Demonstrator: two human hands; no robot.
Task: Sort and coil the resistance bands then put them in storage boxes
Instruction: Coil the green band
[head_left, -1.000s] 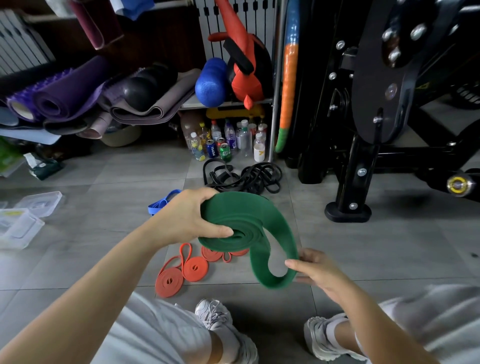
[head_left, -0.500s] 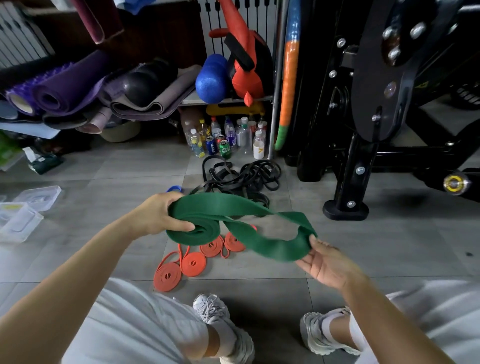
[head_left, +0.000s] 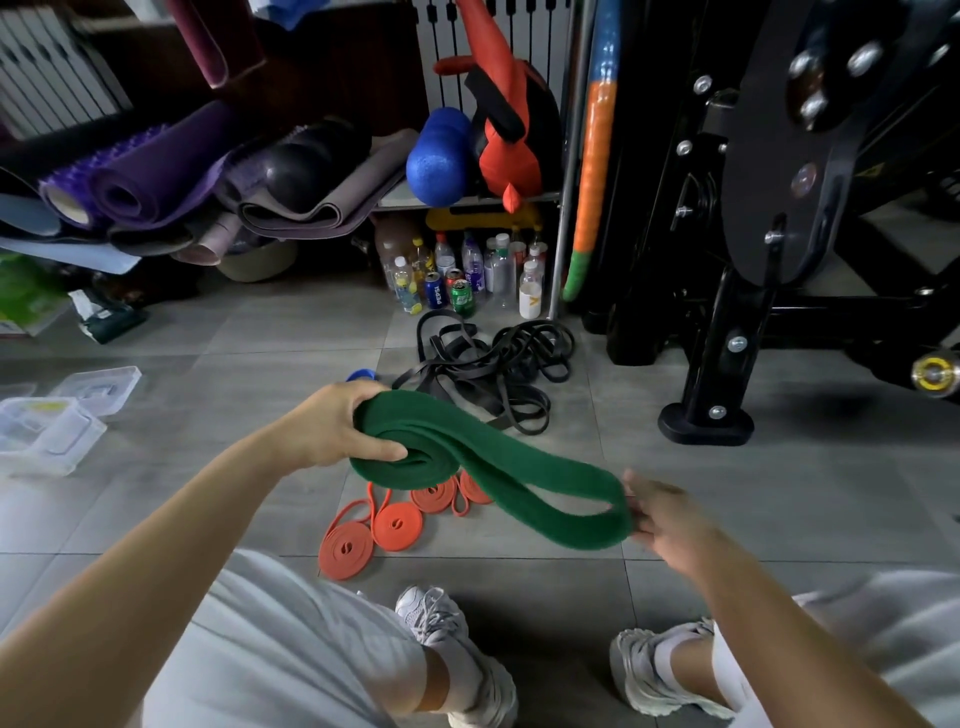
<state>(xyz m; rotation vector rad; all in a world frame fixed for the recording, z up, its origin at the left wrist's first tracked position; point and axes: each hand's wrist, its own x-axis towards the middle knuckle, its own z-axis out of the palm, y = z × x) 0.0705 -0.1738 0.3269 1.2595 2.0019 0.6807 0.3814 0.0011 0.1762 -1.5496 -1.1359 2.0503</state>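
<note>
Seen from your head, your left hand (head_left: 332, 431) grips the wound part of the green band (head_left: 498, 467), thumb pressed across the turns, above the floor in front of your knees. Your right hand (head_left: 665, 519) meets the loose loop at its right end; blur hides whether it pinches or only props it. If your thumb slackens, I judge the turns will spring open, and a dropped loop could land on the orange bands (head_left: 395, 525) coiled on the grey tiles (head_left: 727, 493) just below. Black bands (head_left: 493, 364) lie tangled farther off. Clear storage boxes (head_left: 52, 431) sit at the left, well apart. Rolled mats (head_left: 156, 182), bottles (head_left: 467, 275) and a black machine (head_left: 753, 208) line the far side.
</note>
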